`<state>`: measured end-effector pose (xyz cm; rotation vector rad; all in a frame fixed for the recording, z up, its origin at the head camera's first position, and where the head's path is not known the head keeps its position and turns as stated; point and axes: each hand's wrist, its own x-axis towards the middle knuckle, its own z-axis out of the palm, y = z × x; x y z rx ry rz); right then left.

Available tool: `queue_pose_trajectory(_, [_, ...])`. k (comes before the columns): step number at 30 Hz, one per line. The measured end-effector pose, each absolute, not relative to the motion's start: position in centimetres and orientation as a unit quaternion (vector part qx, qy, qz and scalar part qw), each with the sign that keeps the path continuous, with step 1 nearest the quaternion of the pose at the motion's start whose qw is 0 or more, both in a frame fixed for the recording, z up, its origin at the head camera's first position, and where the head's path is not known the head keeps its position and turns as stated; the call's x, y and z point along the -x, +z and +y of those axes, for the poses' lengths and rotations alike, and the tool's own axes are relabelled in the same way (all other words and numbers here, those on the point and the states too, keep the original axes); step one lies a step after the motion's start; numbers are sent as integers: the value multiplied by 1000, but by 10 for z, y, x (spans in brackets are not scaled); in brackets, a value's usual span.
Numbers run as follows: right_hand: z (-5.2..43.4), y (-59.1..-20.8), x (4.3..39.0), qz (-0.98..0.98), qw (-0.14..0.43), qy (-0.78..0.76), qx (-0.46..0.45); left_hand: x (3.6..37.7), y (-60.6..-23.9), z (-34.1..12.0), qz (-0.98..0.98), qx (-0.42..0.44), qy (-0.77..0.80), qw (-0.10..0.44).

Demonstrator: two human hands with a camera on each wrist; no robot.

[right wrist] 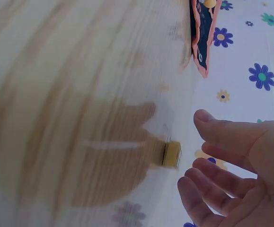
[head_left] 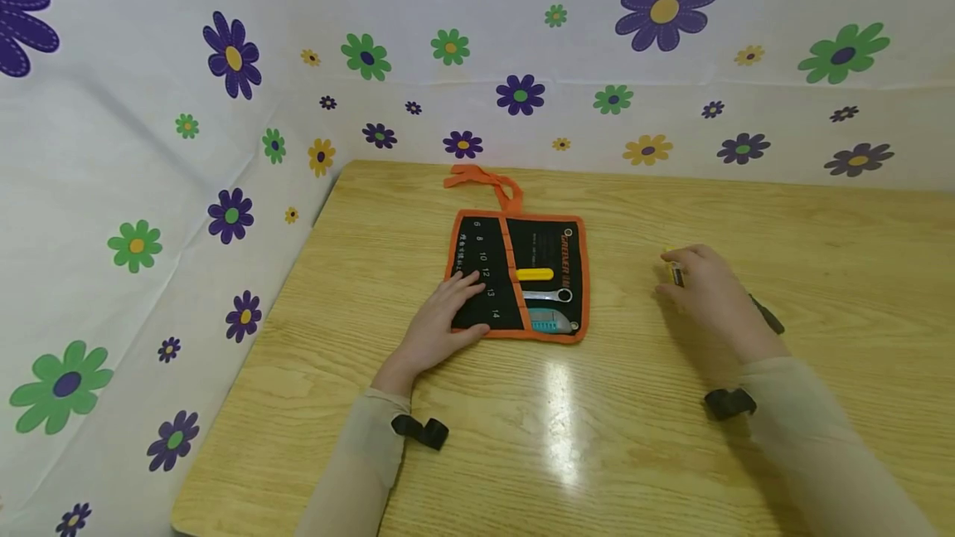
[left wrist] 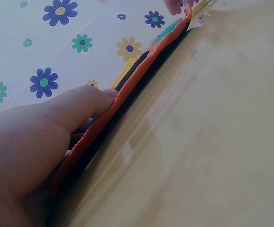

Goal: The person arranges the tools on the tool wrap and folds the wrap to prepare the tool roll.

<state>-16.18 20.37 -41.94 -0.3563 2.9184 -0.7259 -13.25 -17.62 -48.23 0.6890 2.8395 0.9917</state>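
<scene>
A black tool pouch (head_left: 488,305) with orange trim lies on the wooden table. My left hand (head_left: 440,317) rests on its left part with fingers spread; in the left wrist view the thumb (left wrist: 87,104) lies along the orange edge. From the pouch's pocket stick out a yellow handle (head_left: 535,274), a ring wrench (head_left: 552,296) and a teal utility knife (head_left: 550,321). Off to the right, my right hand (head_left: 705,288) hovers with fingers loosely bent around a small yellow-and-black thing (head_left: 676,273). The right wrist view shows that yellow block (right wrist: 172,154) on the table, apart from the fingertips.
An orange tie strap (head_left: 485,176) trails from the pouch's far edge. Beside my right wrist lies a dark, slim object (head_left: 767,315), partly hidden by the arm. Flower-patterned cloth (head_left: 485,15) hangs behind the table (head_left: 634,437) and along its left side.
</scene>
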Motion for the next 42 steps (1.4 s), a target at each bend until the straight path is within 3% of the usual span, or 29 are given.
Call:
queue_pose_trajectory(18, [217,-425,165,957,128,-242,93,132,-482,-177,918,-221,326,32])
queue_pose_trajectory(32, [214,-426,166,957,114,-239,115,132,-481,-177,920,-219,323,35])
queue_pose_trajectory(42, [200,-417,164,957,47,-247,142,131,-481,-177,922,-216,319,38])
